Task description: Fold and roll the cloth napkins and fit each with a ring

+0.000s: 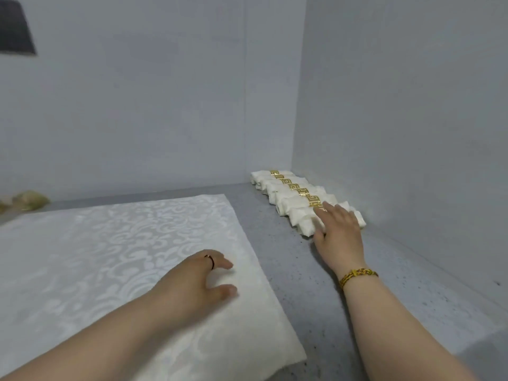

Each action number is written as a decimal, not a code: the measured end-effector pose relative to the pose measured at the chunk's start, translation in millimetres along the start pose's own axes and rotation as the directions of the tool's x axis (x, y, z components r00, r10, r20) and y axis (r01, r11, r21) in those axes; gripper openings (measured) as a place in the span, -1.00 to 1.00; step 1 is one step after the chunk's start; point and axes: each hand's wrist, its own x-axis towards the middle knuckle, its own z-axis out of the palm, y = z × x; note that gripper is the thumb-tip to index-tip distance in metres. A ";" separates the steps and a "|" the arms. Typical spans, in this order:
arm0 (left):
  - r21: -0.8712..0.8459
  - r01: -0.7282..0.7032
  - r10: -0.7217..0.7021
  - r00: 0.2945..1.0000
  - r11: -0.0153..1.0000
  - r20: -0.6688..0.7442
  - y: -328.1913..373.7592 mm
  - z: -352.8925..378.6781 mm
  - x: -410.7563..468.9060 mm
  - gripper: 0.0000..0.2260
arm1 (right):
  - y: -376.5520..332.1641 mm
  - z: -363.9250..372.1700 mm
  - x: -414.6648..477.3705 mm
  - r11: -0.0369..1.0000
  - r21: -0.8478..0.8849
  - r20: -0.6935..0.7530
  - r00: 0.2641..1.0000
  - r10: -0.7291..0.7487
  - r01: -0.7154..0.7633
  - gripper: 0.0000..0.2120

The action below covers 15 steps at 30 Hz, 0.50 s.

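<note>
Two plain grey walls (137, 105) meet in a corner at the far right and enclose a grey speckled tabletop (302, 273). A white patterned flat napkin (110, 243) lies spread on the left and near part of the tabletop, unfolded; its right edge runs from far to near. The left hand (192, 279) rests on this napkin just inside that edge, fingers loosely curled and holding nothing. It is the nearer hand for the first fold, which would probably start from this edge. The row of rolled napkins (286, 193) lies along the right wall, running far to near, with each roll's long axis lying left to right. The right hand (341, 235) lies palm down on the nearest roll (305, 225), fingers nearly straight across it and thumb at its near side; no closed grip is visible. Each roll in view carries a gold ring (294, 187) at mid-length. A gold bracelet (357, 274) sits on the right wrist. Blurred yellowish objects (30, 200) lie at the far left.
</note>
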 end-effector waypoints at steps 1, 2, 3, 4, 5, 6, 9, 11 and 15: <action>0.074 0.010 -0.014 0.998 0.997 0.056 -9.8 -6.4 -19.4 -0.62 | -6.5 -1.9 -3.1 0.999 -0.007 0.018 0.999 -0.037 0.037 -0.59; 0.159 0.010 -0.026 0.995 0.987 0.095 -21.1 -12.7 -39.4 -0.38 | -16.6 -4.1 -7.9 0.997 -0.005 0.048 0.996 -0.075 0.076 -0.56; 0.224 0.014 -0.043 0.991 0.974 0.126 -30.0 -19.1 -55.4 -0.08 | -23.6 -6.3 -11.0 0.993 0.000 0.095 0.989 -0.116 0.117 -0.55; 0.291 0.061 -0.103 0.986 0.955 0.130 -37.6 -28.6 -74.1 0.17 | -36.3 -9.8 -16.8 0.987 0.011 0.156 0.975 -0.159 0.160 -0.58; 0.328 0.107 -0.158 0.979 0.939 0.132 -44.7 -34.2 -86.1 0.29 | -45.7 -13.3 -23.1 0.981 0.032 0.222 0.955 -0.195 0.193 -0.59; 0.331 0.148 -0.200 0.971 0.932 0.128 -52.6 -41.4 -100.8 0.31 | -60.5 -17.6 -33.3 0.975 0.075 0.290 0.931 -0.221 0.208 -0.58; 0.279 0.167 -0.216 0.964 0.946 0.156 -61.3 -50.7 -121.5 0.29 | -99.2 -30.2 -65.9 0.950 0.260 0.447 0.851 -0.275 0.171 -0.53; 0.279 0.160 -0.202 0.971 0.947 0.130 -64.6 -49.6 -126.9 0.28 | -118.8 -39.2 -87.7 0.927 0.343 0.556 0.762 -0.331 0.152 -0.50; 0.234 0.162 -0.193 0.975 0.959 0.114 -65.8 -49.0 -132.4 0.27 | -132.3 -44.7 -125.5 0.878 0.423 0.696 0.539 -0.474 0.226 -0.46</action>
